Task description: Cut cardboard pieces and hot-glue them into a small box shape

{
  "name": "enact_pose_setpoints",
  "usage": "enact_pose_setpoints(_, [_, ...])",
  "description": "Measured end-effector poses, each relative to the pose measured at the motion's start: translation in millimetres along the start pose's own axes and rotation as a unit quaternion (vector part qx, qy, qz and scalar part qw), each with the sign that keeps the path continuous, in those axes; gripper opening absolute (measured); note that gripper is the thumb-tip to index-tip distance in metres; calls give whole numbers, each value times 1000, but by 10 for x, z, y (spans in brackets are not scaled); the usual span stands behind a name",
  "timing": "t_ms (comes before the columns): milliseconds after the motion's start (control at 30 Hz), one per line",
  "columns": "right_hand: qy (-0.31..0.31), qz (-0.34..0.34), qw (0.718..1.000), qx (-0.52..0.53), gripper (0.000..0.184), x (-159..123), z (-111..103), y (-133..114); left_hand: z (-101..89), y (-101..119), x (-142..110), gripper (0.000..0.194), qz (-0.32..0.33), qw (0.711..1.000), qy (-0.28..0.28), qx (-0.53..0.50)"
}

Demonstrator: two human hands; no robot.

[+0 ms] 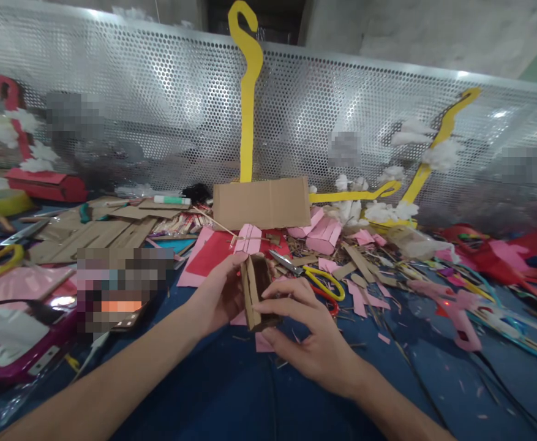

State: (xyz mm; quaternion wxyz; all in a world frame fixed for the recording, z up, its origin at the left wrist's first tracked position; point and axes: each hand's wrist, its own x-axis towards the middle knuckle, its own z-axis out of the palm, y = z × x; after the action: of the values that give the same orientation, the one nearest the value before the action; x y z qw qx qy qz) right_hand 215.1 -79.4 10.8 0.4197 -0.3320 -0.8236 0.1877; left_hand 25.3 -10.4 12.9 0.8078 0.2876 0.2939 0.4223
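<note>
A small open cardboard box [251, 297] is held upright between my two hands over the blue table. My left hand [217, 291] grips its left side, the thumb at the top edge. The fingers of my right hand [302, 318] are closed on the box's lower right side, with the index fingertip pressed on the front edge. Just beyond the box lie scissors [326, 282] with yellow and red handles. Behind them are pink and red paper sheets [208, 260] and a pink paper piece [248, 237].
A pink glue gun [456, 309] with a black cord lies at right. Cardboard pieces [89, 239] are stacked at left. A tall yellow hook shape [248, 122] rises behind a larger cardboard piece [262, 204], before a perforated metal screen [176, 110]. Paper scraps [360, 297] litter the table.
</note>
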Motion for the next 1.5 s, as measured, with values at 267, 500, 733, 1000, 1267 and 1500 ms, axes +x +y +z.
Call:
enact_pose_setpoints(267, [28,40,999,-3,34,-21,28,17,-31,-40,9,32,17,999,-17,40])
enact_pose_setpoints(500, [72,127,989,-22,13,34,35,66,30,-160,23,25,153,976,-12,155])
enact_pose_setpoints(733, [78,171,982,-6,15,88,51,132,-23,-190,42,37,191,947,-43,255])
enact_pose_setpoints(1000, [169,230,955,83,23,47,2,266,-30,-149,39,36,207,933,-39,291])
enact_pose_setpoints(1267, [148,226,953,138,25,49,-7,285,-14,-31,-1,24,383,811,70,437])
enact_pose_setpoints(1500, [91,208,958,172,28,63,31,175,97,-20,-133,10,390,747,-25,538])
